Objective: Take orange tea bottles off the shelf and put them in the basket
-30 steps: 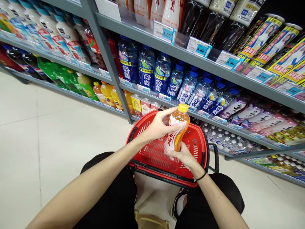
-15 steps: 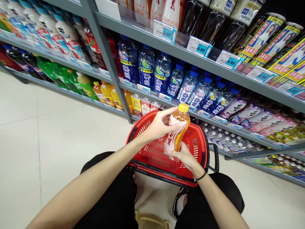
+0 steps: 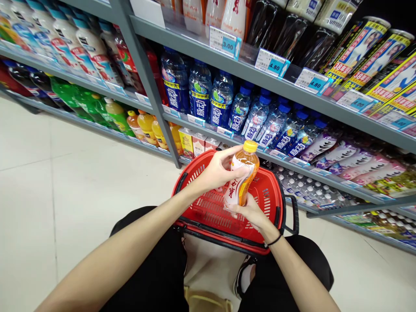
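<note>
Both of my hands hold one orange drink bottle with a yellow cap and a white and orange label, tilted slightly, over a red shopping basket. My left hand wraps the bottle's upper part from the left, thumb across the label. Around its base are the fingers of my right hand, which has a black band at the wrist. The basket stands between my knees, its black handle hanging out on the right side.
Shelves of drinks run across the front, with a grey shelf edge, blue-capped bottles and a slanted upright post. Juice bottles stand low on the left. Pale floor tiles lie at the left.
</note>
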Demonstrator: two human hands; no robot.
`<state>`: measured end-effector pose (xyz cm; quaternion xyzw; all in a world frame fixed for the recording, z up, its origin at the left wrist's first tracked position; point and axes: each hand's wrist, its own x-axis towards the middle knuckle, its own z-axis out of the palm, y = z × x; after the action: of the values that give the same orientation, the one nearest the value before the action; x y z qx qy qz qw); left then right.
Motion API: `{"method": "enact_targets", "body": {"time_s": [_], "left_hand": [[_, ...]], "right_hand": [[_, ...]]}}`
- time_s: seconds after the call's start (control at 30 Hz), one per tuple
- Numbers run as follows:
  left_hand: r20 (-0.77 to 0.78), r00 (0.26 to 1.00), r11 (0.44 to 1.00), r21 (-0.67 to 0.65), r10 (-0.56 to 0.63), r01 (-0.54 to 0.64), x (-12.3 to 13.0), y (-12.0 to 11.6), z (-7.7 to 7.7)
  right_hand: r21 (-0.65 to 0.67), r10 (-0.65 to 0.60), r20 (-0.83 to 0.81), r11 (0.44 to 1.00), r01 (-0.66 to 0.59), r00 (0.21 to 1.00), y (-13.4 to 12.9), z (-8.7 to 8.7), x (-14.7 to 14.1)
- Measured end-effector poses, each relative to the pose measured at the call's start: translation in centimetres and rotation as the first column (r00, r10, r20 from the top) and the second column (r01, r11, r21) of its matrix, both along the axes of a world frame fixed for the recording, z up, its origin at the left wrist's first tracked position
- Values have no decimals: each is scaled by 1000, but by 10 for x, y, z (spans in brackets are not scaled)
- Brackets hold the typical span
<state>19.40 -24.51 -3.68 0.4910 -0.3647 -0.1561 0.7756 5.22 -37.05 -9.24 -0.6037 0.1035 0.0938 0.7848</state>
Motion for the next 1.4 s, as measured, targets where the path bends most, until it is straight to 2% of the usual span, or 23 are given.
{"method": "enact_targets", "body": {"time_s": [1.4], "left_hand": [[-26, 1000, 999, 54, -3, 4, -1, 1, 1]], "right_hand": [[8, 12, -2, 1000, -12, 1000, 1, -1, -1]]}}
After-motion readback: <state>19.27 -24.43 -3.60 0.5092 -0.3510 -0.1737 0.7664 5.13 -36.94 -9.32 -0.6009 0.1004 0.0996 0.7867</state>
